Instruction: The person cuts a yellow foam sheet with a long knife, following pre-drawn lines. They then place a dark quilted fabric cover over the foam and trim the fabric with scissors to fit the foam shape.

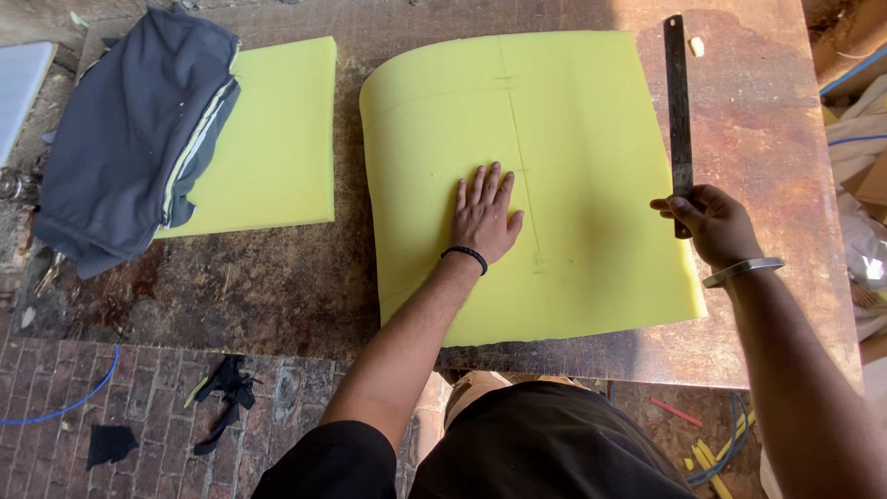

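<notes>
A large yellow foam sheet [573,139] lies on the worn brown table [758,120], its far left corner curling up. Faint drawn lines run down its middle. My left hand [484,214] rests flat on the foam, fingers spread, just left of the long line. My right hand [711,222] sits at the foam's right edge and grips the near end of a long dark metal ruler [678,102], which points away from me along that edge.
A second, thicker yellow foam slab [277,139] lies at the left, partly under a dark grey fabric cover [129,139]. Black scraps [226,393] and a blue cord [65,402] lie on the brick floor. Yellow offcuts [707,457] sit below the table.
</notes>
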